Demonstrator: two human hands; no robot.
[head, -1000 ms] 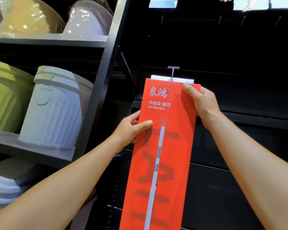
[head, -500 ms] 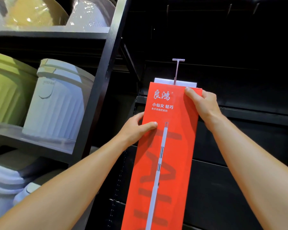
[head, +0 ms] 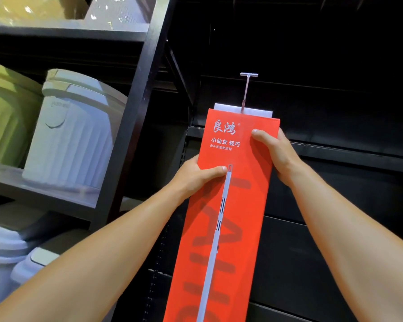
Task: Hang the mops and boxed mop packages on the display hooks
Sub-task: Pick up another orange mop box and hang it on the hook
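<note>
Both hands grip the tall orange mop box (head: 228, 205) by its edges: the left hand (head: 197, 176) wraps the left edge with its thumb across the front, the right hand (head: 276, 154) clasps the right edge slightly higher. Above the hands, its white hang tab (head: 228, 109) meets the display hook (head: 246, 91). It looks light, stiff and smooth, best held near the top. Left of the hands, shelves hold a white ribbed bin (head: 72, 133) and a green bin (head: 5, 117); contents hidden.

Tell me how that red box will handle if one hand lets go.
The red box looks stiff: its long face stays flat between the left hand and right hand. Being tall and narrow, it would probably swing. Its smooth face may slip.
</note>
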